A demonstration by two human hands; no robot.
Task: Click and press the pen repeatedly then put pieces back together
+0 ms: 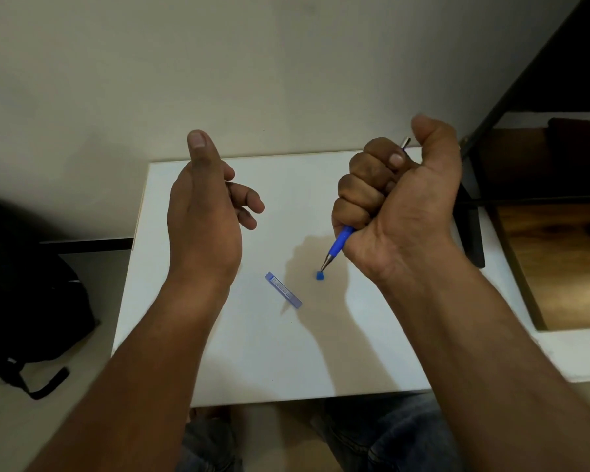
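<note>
1. Blue mechanical pencil (338, 245) sits clamped in the right hand (395, 202), tip down just above a small blue cap (319, 275) on the white table (218, 369).
2. Left hand (206, 212) hovers loose-fingered, holding nothing; the lead case (283, 290) lies between both hands.
3. Loading lead seems in hand; next likely needs the case picked up.

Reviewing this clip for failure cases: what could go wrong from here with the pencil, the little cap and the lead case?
1. The right hand grips the mechanical pencil in a full fist, tip down just over the small blue cap; a coarse grip may knock the cap away.
2. The cap lies loose on the white table and might roll off.
3. The lead case lies unheld; the left hand hovers open, so a forearm could sweep it.
</note>
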